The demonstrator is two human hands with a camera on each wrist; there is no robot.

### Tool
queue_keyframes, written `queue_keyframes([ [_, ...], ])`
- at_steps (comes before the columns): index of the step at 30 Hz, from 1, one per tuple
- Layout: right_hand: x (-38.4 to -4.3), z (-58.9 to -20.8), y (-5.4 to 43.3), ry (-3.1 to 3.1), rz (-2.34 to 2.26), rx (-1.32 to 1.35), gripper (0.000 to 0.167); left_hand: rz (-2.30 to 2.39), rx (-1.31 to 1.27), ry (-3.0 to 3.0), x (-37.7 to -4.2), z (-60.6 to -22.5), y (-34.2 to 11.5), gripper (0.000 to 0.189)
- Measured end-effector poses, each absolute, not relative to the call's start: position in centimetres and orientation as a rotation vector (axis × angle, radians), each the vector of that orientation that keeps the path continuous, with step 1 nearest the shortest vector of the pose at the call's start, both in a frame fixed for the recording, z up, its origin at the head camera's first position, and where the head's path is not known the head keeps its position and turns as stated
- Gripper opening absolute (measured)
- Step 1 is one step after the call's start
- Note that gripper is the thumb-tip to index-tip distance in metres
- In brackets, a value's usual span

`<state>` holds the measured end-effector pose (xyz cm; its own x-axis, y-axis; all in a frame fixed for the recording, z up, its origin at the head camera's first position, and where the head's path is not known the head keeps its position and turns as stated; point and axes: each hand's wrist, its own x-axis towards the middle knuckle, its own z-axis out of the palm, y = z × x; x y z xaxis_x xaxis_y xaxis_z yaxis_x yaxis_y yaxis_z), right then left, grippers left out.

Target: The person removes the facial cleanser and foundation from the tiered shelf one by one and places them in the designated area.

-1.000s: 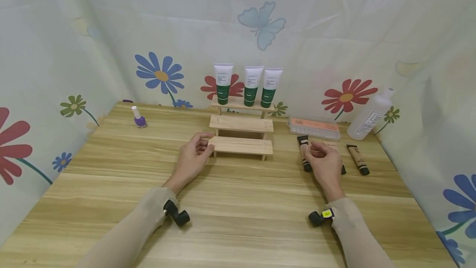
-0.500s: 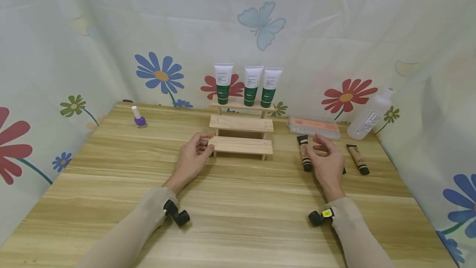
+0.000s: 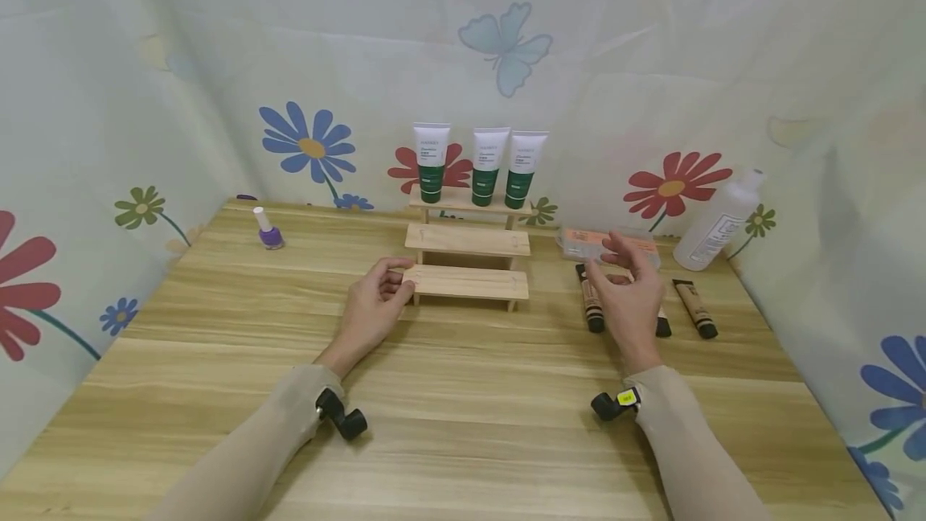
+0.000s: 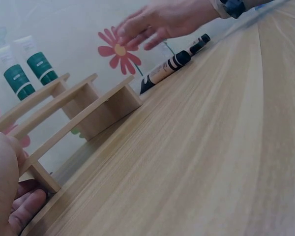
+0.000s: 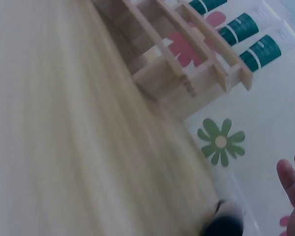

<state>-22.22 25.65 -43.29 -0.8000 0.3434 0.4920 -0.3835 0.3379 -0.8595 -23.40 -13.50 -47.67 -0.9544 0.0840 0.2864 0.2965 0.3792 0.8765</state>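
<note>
At the left end of the three-step wooden display rack's (image 3: 466, 283) lowest step, my left hand (image 3: 370, 305) grips the board, thumb in front and fingers curled at its side. Three white-and-green squeeze tubes (image 3: 486, 167) stand upright on the top step. Holding nothing, my right hand (image 3: 631, 304) hovers with parted fingers over the beige tubes on the table. One beige tube with black ends (image 3: 592, 308) lies left of that hand, and another (image 3: 694, 308) lies to its right. A third tube (image 3: 662, 323) is mostly hidden beneath the hand.
Behind the right hand lies a clear plastic box with an orange label (image 3: 579, 245). A white bottle (image 3: 716, 223) stands at the back right, by the flowered curtain. A purple nail polish bottle (image 3: 269, 231) stands at the back left of the wooden table (image 3: 463, 416).
My right hand has risen and moved slightly away from me, its fingers spreading towards the clear box. The left hand keeps its hold on the rack. The tubes stay in place.
</note>
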Motion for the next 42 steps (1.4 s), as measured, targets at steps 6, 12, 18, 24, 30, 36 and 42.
queue_keyframes([
  [6, -24.4, -41.0, 23.1, -1.842, 1.642, 0.155, 0.055, -1.628, -0.32, -2.454, -23.4, -47.6, -13.7, 0.032],
  [12, -26.8, -39.4, 20.5, -1.756, 1.698, 0.222, 0.057, -1.613, -0.332, -2.462, -23.4, -47.6, -13.6, 0.031],
  [18, -29.2, -38.4, 17.6, -1.719, 1.732, 0.224, 0.058, -1.607, -0.335, -2.461, -23.4, -47.7, -13.8, 0.031],
  [24, -30.5, -38.0, 15.7, -1.741, 1.727, 0.21, 0.061, -1.623, -0.343, -2.451, -23.3, -47.7, -13.7, 0.032],
  [30, -31.2, -37.7, 14.8, -1.801, 1.675, 0.156, 0.064, -1.628, -0.357, -2.433, -23.1, -47.3, -13.5, 0.033],
  [36, -31.5, -37.6, 14.3, -1.815, 1.67, 0.134, 0.064, -1.618, -0.338, -2.451, -22.9, -47.0, -13.4, 0.031],
  [42, -31.7, -37.8, 14.1, -1.829, 1.668, 0.153, 0.059, -1.621, -0.347, -2.447, -22.9, -47.1, -13.5, 0.032],
])
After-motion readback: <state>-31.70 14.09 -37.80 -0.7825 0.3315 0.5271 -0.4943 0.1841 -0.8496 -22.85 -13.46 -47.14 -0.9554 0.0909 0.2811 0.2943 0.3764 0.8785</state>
